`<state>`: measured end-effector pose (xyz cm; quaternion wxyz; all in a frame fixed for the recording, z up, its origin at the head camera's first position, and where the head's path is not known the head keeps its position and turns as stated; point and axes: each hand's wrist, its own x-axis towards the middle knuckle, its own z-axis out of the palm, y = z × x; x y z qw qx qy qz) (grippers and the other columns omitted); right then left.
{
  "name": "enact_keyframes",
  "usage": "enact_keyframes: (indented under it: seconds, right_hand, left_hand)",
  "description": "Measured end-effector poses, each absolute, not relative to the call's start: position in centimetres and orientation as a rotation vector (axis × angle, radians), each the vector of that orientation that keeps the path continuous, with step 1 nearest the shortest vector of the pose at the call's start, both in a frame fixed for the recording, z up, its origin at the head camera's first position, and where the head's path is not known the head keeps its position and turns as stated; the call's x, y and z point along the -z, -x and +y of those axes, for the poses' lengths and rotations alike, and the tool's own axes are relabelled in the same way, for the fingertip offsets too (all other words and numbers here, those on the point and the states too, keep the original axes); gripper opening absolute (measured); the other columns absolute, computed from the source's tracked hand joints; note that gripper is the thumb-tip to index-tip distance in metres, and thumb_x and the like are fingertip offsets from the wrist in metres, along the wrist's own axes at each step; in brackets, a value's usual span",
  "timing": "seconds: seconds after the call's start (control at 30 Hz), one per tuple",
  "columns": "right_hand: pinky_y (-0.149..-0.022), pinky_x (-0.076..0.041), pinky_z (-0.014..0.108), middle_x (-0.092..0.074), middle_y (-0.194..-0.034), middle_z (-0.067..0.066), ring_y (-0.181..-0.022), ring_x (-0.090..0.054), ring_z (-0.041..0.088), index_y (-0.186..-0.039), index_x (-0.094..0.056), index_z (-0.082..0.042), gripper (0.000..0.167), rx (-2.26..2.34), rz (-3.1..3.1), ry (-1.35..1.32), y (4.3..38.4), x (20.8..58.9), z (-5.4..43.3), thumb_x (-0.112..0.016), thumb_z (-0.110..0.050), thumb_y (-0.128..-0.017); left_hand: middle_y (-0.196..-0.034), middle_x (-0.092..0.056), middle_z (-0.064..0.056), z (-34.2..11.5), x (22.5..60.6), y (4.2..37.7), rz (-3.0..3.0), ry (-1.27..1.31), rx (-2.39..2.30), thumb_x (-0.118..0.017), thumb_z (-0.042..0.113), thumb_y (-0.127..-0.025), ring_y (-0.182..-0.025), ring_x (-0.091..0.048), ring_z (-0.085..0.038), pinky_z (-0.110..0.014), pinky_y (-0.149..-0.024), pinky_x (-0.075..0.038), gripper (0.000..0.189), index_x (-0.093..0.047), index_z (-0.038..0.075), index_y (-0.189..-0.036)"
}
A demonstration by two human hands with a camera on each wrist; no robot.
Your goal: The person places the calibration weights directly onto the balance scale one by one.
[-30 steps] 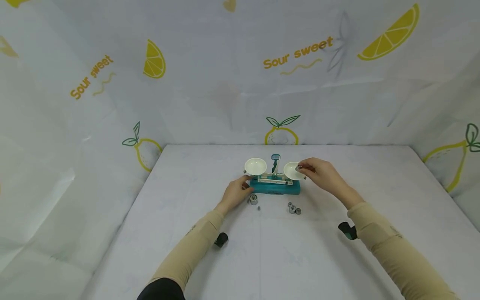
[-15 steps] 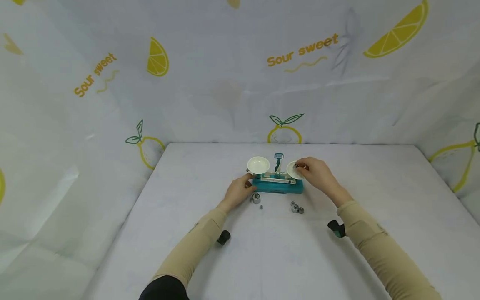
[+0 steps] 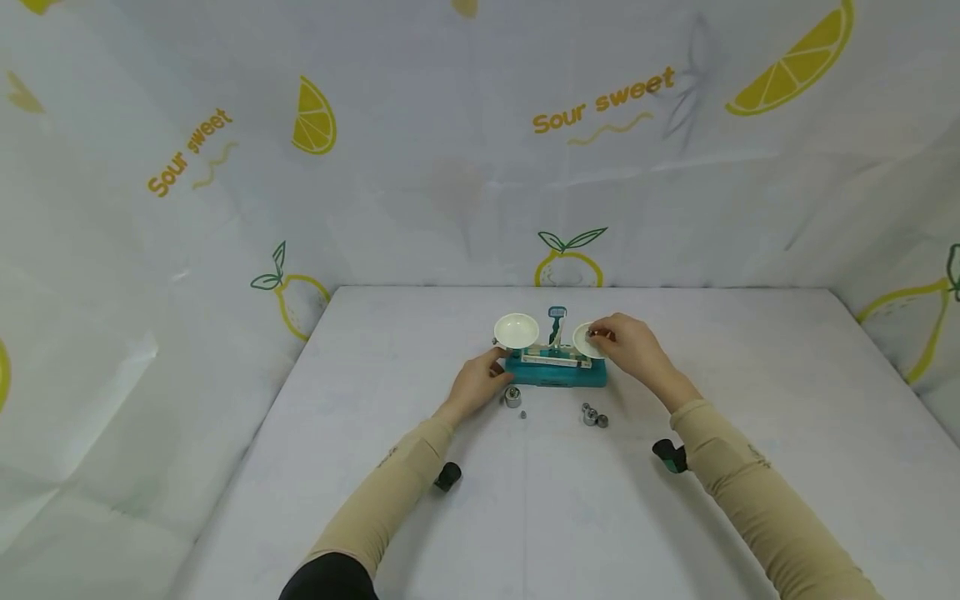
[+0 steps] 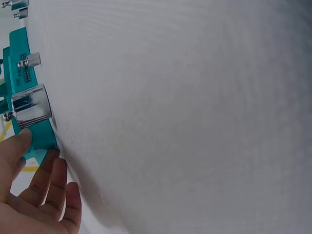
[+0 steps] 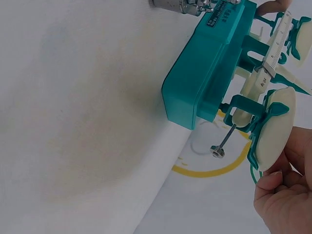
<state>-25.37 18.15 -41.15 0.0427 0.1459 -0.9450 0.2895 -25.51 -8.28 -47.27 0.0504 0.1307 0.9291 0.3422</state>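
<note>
A teal balance scale (image 3: pixel 555 372) with two cream pans stands toward the back of the table. My left hand (image 3: pixel 477 383) grips the left end of its base, thumb (image 4: pixel 22 140) at the front and fingertips around the end. Over the right pan (image 3: pixel 581 340), my right hand (image 3: pixel 633 343) pinches a small metal weight (image 3: pixel 590 332), mostly covered by the fingers. The pan (image 5: pixel 278 131) hides that weight in the right wrist view. Nothing lies in the left pan (image 3: pixel 517 331). A large shiny weight (image 4: pixel 31 105) stands before the base near my left thumb.
A tiny weight (image 3: pixel 522 414) lies in front of the base, right of the large one. Several more weights (image 3: pixel 591 416) cluster in front of its right side. A white wall with lemon prints rises behind the table's back edge (image 3: pixel 675 288).
My right hand has shifted slightly inward over the right pan, with the weight between its fingers. The left hand keeps its grip on the base. The head view has shifted a little.
</note>
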Motion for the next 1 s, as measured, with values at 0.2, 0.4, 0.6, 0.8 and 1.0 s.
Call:
enact_keyframes:
  seconds: [0.2, 0.4, 0.6, 0.8, 1.0]
  right_hand:
    - [-0.073, -0.050, 0.041, -0.063, -0.098, 0.019, -0.086, -0.057, 0.028, -0.113, -0.063, 0.005, 0.028, -0.865, -2.870, -0.440, 25.2, 41.0, 18.3, -0.059, -0.011, -0.090]
    - [-0.068, -0.047, 0.036, -0.063, -0.095, 0.018, -0.083, -0.055, 0.026, -0.112, -0.064, 0.004, 0.027, -0.857, -2.860, -0.447, 25.0, 40.7, 18.5, -0.061, -0.010, -0.089]
    - [-0.065, -0.045, 0.030, -0.064, -0.093, 0.015, -0.081, -0.055, 0.024, -0.110, -0.065, 0.002, 0.026, -0.863, -2.799, -0.481, 24.4, 40.4, 18.7, -0.063, -0.011, -0.088]
    - [-0.065, -0.044, 0.028, -0.064, -0.093, 0.012, -0.081, -0.056, 0.022, -0.109, -0.066, 0.000, 0.025, -0.878, -2.782, -0.508, 23.3, 40.0, 19.1, -0.064, -0.013, -0.087]
    - [-0.064, -0.045, 0.027, -0.065, -0.090, 0.009, -0.080, -0.056, 0.019, -0.107, -0.067, -0.002, 0.023, -0.872, -2.777, -0.551, 22.1, 39.8, 19.3, -0.066, -0.013, -0.086]
  left_hand:
    - [-0.104, -0.069, -0.007, -8.3, 47.6, 25.6, 2.838, -0.406, -1.017, -0.059, 0.028, -0.091, -0.091, -0.064, -0.018, -0.031, -0.076, -0.051, 0.040, -0.052, 0.019, -0.129]
    - [-0.105, -0.069, -0.007, -8.2, 47.8, 25.7, 2.842, -0.410, -1.010, -0.059, 0.029, -0.091, -0.092, -0.065, -0.017, -0.031, -0.078, -0.051, 0.040, -0.052, 0.019, -0.129]
    - [-0.105, -0.068, -0.007, -8.3, 47.8, 25.8, 2.836, -0.425, -1.031, -0.059, 0.028, -0.091, -0.092, -0.065, -0.019, -0.032, -0.078, -0.052, 0.040, -0.052, 0.018, -0.129]
    - [-0.106, -0.068, -0.008, -8.3, 47.8, 25.7, 2.828, -0.427, -1.028, -0.059, 0.028, -0.091, -0.093, -0.065, -0.020, -0.033, -0.079, -0.052, 0.040, -0.052, 0.018, -0.129]
    - [-0.106, -0.068, -0.008, -8.3, 47.6, 25.7, 2.829, -0.416, -1.019, -0.059, 0.028, -0.091, -0.094, -0.064, -0.020, -0.033, -0.079, -0.051, 0.041, -0.051, 0.019, -0.130]
